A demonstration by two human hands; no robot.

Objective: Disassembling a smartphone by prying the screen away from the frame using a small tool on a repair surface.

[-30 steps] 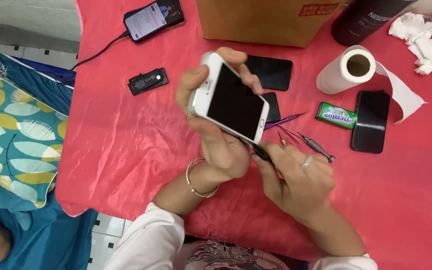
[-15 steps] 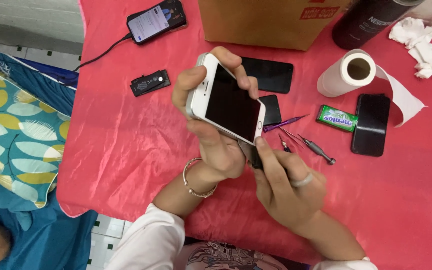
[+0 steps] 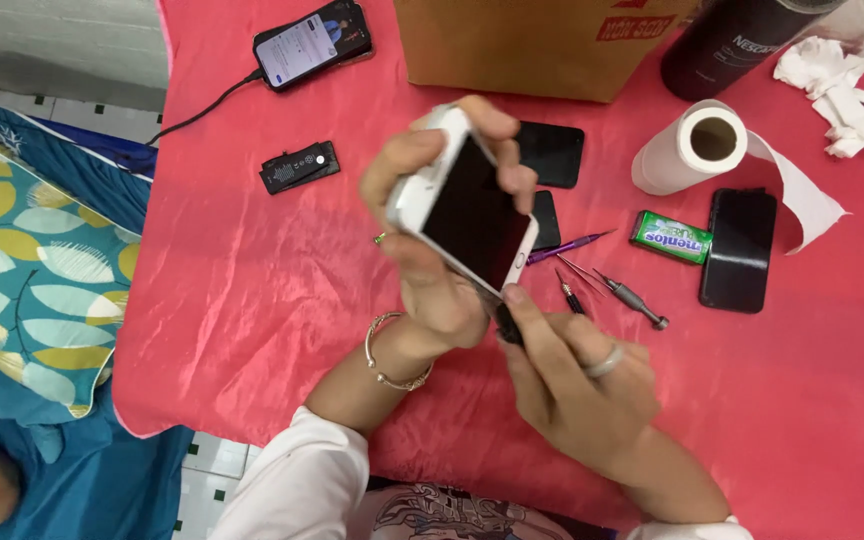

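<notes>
Left hand (image 3: 442,270) is gripping a white smartphone (image 3: 467,215) tilted above the red tablecloth (image 3: 252,300), fingers wrapped over its top edge, likely steadying it so the bottom edge faces the other hand. Right hand (image 3: 577,385) is pinching a small dark tool (image 3: 508,325) against the phone's bottom edge. Screen is looking black, frame white, home button showing. Small screwdrivers (image 3: 632,297) are lying just beyond the right hand; a paper roll (image 3: 687,150) is sitting farther off.
</notes>
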